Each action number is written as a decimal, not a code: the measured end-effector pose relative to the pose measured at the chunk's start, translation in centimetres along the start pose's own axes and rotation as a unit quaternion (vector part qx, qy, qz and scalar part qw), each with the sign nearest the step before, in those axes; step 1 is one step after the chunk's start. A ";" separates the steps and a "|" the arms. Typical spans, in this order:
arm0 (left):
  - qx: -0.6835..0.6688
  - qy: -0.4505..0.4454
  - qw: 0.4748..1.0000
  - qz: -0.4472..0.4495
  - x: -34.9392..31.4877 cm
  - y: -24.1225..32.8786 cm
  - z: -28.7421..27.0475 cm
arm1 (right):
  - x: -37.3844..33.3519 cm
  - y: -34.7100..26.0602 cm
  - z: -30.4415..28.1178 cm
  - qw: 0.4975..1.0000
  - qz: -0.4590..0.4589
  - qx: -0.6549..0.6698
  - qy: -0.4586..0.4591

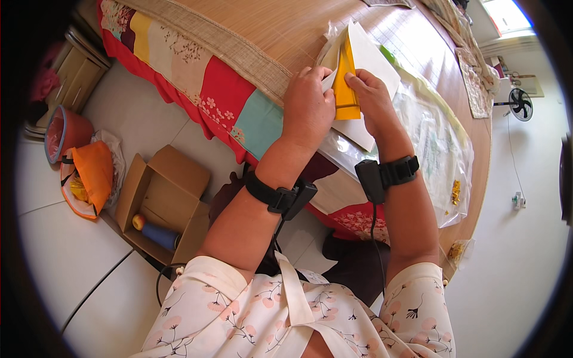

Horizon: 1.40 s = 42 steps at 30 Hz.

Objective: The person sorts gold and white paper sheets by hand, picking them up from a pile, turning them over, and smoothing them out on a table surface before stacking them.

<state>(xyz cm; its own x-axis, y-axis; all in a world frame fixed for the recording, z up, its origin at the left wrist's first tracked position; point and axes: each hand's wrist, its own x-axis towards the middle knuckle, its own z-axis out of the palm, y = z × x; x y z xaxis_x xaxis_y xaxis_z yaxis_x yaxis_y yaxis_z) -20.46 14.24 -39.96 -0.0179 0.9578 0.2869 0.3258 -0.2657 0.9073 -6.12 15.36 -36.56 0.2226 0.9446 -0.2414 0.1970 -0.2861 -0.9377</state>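
1 gold paper (345,89), gripped by left hand (309,101) and right hand (373,98); seemingly part-folded, white flap (329,81) not yet flat.

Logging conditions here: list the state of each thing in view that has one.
Yellow paper: folded, held
Left grip: closed at the paper's left edge
Right grip: closed on the paper
Cardboard box: open
Blue cylinder: lying in the box
Orange bag: open
Plastic sheet: wrinkled
Fan: spinning or still, cannot tell

The paper (344,89) is between left hand (307,106) and right hand (373,98) over the bed (262,27), plastic sheeting (427,149) at right, cardboard box (179,171) at left.
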 end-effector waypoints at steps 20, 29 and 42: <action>0.091 -0.026 0.994 0.053 -1.1 0.6 0.4 | -0.4 0.6 -1.2 0.999 0.004 0.046 -0.029; 0.157 -0.019 0.986 0.060 -1.5 1.1 0.6 | -0.2 1.3 -1.3 0.996 0.009 0.087 -0.035; 0.133 0.040 0.980 0.143 -0.9 0.6 0.1 | -0.5 1.3 -1.3 0.992 0.002 0.116 -0.042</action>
<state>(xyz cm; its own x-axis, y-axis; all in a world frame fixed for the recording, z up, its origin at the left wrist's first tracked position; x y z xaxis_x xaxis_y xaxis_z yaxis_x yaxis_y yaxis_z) -20.12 13.28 -39.69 0.0398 0.8335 0.5511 0.5625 -0.4745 0.6771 -4.68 14.36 -37.30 0.1402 0.9563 -0.2567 -0.0311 -0.2549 -0.9665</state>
